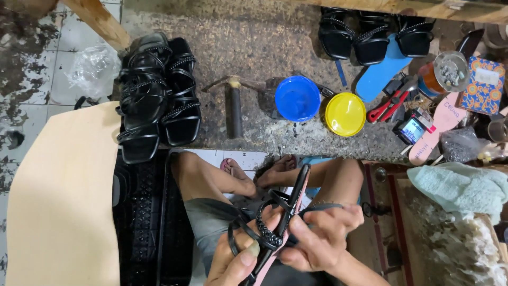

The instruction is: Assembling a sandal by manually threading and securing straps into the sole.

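Bench (254,122) of rough grey stone stretches across in front of you, and beside it on your left leans a large pale tan sheet of board (61,196). On the bench sits a stack of finished black strappy sandals (153,95), with a second row of black sandals (373,34) at the far edge, a blue foam insole (382,71) next to them, a folded pale green towel (460,188) to your right, a round blue lid (297,98), a round yellow lid (345,114), a dark hammer (233,106) and red-handled pliers (389,106).

You look to be midway through fitting the straps to the sole. The unfinished black sandal with braided straps and a pink underside (283,222) is held over your lap, edge-on to you, toe end pointing towards the bench. As I judge it, the next move calls for drawing the loose strap end snug and seating it against the sole's edge without twisting the braid.

Your left hand (235,259) is curled closed round the heel end of the sandal, thumb pressed flat along its side, with a loop of strap hanging across the fingers. Your right hand (320,238) is closed narrowly from the other side, fingers pinching the strap and the sole's edge near the middle. A thin black strap end runs out past its knuckles.
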